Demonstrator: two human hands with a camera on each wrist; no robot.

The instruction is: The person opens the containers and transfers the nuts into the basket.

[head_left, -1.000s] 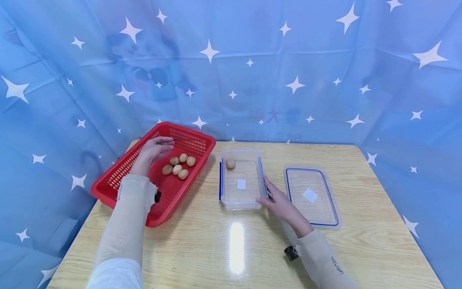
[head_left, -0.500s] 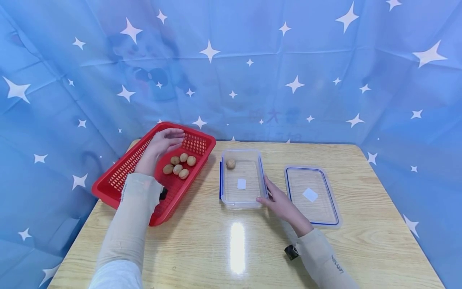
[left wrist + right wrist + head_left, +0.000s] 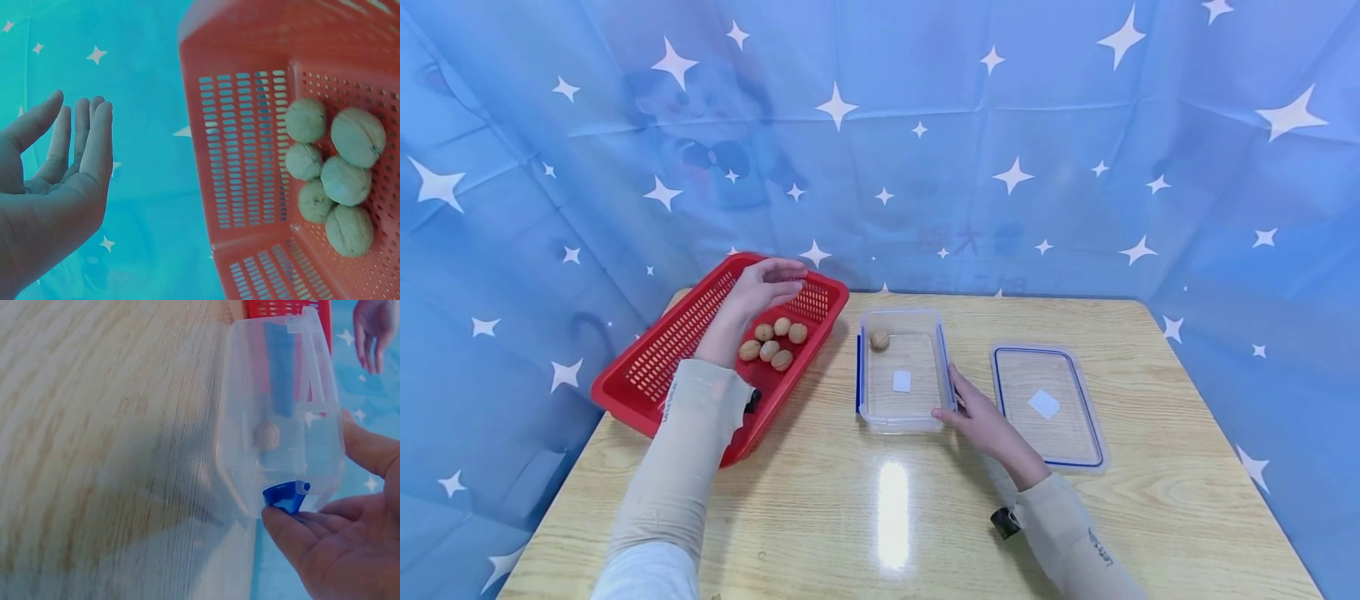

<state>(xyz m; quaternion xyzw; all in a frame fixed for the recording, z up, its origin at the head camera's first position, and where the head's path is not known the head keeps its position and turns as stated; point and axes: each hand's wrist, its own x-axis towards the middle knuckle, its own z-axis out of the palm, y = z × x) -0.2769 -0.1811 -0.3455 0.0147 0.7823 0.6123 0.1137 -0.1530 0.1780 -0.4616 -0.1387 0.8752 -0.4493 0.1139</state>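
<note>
My left hand [image 3: 765,287] hovers over the far part of the red plastic basket [image 3: 625,390], fingers loosely bent with nothing held; the left wrist view also shows the hand [image 3: 69,169] with no nut in it. Below lie several walnuts [image 3: 782,360], grouped on the basket's floor. With my right hand [image 3: 981,421] I hold the near right corner of a clear plastic food container [image 3: 910,410], thumb at the front corner and fingers along the side. In the right wrist view a finger touches its blue latch [image 3: 284,495]. One walnut [image 3: 879,339] sits in the container's far left corner.
The container's clear lid [image 3: 1067,433], edged with a blue seal, lies on the wooden table [image 3: 805,517] to the right. A starry blue curtain [image 3: 895,150] hangs behind the table and at both sides.
My left hand has moved right and farther back over the basket, away from its left side. The right hand, container, lid and walnuts look unmoved.
</note>
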